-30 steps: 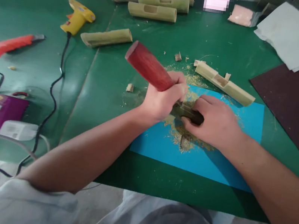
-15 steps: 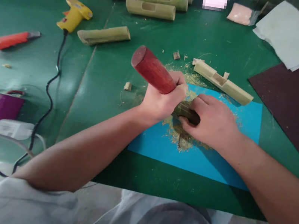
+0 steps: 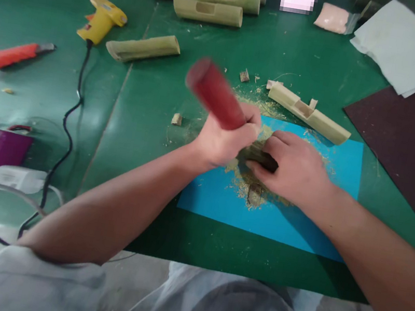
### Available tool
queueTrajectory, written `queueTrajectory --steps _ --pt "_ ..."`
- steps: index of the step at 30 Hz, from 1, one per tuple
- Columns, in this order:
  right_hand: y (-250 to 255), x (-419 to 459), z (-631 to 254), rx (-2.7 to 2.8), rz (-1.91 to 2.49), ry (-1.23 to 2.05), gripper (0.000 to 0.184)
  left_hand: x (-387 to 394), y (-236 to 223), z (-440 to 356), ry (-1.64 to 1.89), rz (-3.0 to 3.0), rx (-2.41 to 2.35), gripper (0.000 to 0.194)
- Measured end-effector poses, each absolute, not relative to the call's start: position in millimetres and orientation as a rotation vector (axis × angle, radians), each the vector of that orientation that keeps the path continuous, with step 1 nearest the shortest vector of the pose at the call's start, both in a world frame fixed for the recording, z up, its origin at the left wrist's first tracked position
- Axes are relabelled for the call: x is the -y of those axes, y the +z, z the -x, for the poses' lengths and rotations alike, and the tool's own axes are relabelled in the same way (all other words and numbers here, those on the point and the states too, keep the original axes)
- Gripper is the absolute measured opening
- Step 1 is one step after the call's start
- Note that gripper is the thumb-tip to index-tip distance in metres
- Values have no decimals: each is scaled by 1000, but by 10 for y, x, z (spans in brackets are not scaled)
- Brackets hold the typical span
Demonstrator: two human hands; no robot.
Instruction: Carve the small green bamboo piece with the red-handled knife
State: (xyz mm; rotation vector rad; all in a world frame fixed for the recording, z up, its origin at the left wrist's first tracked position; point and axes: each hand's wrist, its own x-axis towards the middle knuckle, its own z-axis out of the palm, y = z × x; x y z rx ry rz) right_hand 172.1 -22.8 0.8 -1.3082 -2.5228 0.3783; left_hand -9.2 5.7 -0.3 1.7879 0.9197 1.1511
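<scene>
My left hand (image 3: pixel 222 139) is closed around the thick red wooden handle (image 3: pixel 220 97) of a tool whose working end is hidden behind the hand. The handle leans up and to the left, its top slightly blurred. Below it, a dark greenish-brown bamboo piece (image 3: pixel 258 156) lies over the blue sheet (image 3: pixel 208 198). My right hand (image 3: pixel 297 162) grips the bamboo's right part between thumb and fingers. Pale shavings (image 3: pixel 254 193) are scattered around and under both hands. Just beyond, a split bamboo piece (image 3: pixel 321 122) with a square notch rests at the sheet's far edge.
Several bamboo tubes (image 3: pixel 210 13) lie at the back, and one (image 3: pixel 143 48) lies nearer. Left on the green table are a yellow heat-gun-like tool (image 3: pixel 100 23), an orange-handled cutter (image 3: pixel 8 58) and a purple power box (image 3: pixel 3 149) with cables. White sheets (image 3: pixel 408 48) and dark sandpaper-like sheet (image 3: pixel 405 147) lie right.
The red handle's top has swung slightly up and to the right, with my left hand turning a little. My right hand stays in place on the bamboo.
</scene>
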Motion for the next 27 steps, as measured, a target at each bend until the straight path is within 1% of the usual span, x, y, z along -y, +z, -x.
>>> queueTrajectory --steps 3,6,12,19,24,27 --pt "-6 222 -1742 2498 1294 426 19 -30 3 74 1218 -1663 -937 21" --pt "-24 239 -1735 2469 1330 374 17 -31 -6 37 1346 -1534 -1012 24" --pt "-28 265 -1708 2488 1311 295 17 -42 -17 13 1260 -1651 -1116 33" --pt "-21 261 -1709 2486 1284 306 17 -31 -23 16 1263 -1715 -1147 29" --pt "5 237 -1730 2469 1294 408 17 -20 11 40 1194 -1724 -1057 21" --pt "17 222 -1740 2463 1316 460 18 -15 22 35 1199 -1645 -1004 19"
